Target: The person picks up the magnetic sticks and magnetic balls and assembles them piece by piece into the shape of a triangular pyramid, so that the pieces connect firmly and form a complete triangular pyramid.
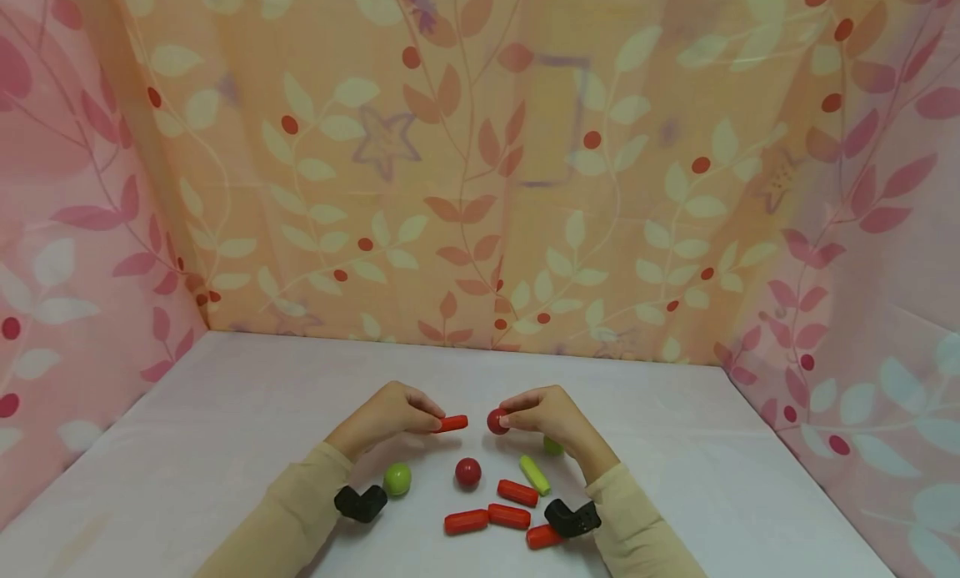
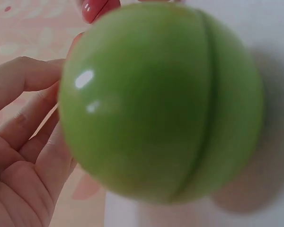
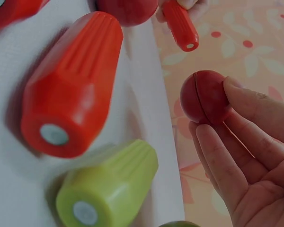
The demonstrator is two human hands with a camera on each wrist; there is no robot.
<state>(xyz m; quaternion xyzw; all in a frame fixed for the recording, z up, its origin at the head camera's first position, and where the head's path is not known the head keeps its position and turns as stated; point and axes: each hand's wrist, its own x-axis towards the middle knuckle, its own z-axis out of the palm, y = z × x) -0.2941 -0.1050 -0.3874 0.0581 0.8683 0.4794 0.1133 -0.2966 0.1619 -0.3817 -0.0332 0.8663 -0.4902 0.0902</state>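
Observation:
My left hand [image 1: 392, 418] pinches a short red stick [image 1: 454, 423] above the table, its free end toward the right hand. In the right wrist view that red stick [image 3: 181, 28] looks ridged, with a pale dot on its end. Across a small gap, my right hand [image 1: 553, 418] holds a red ball [image 1: 495, 421] between thumb and fingertips; a seam runs round the ball [image 3: 203, 97]. A second red ball [image 1: 468, 473] lies on the table between the forearms. Near the left wrist sits a green ball [image 1: 397, 479], which fills much of the left wrist view.
Several red sticks [image 1: 517, 493] lie in front, one partly behind the right wrist's black camera [image 1: 573, 518]. A yellow-green stick [image 1: 535, 474] lies beside them. Another green ball [image 1: 553, 447] is partly hidden by the right hand. Patterned cloth [image 1: 465, 161] walls the white table [image 1: 300, 369].

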